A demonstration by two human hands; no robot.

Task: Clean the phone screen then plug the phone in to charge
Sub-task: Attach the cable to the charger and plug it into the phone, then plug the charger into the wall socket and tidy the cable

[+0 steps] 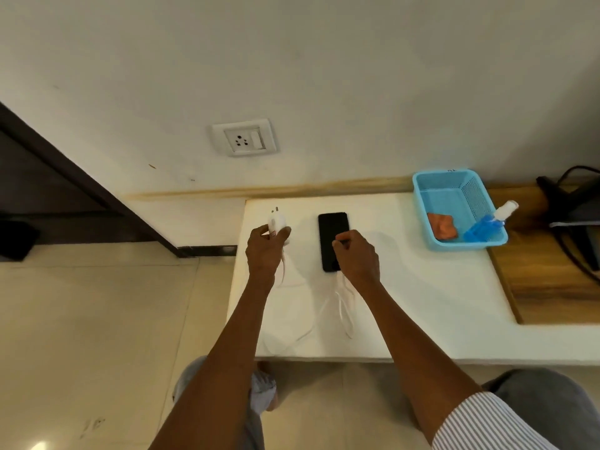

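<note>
A black phone [331,235] lies screen up on the white table [422,306]. My left hand [264,251] grips a white charger plug [277,221], its pins pointing up toward the wall. My right hand [357,256] is closed over the phone's near right edge, pinching what looks like the end of the white cable [342,306]. The cable trails in loops across the table toward me. A white wall socket [243,137] with a switch sits on the wall above the table.
A blue plastic basket [454,190] at the back right holds an orange cloth [442,226] and a blue spray bottle [487,227]. A wooden surface [545,274] with a dark bag [574,212] lies further right. Tiled floor is to the left.
</note>
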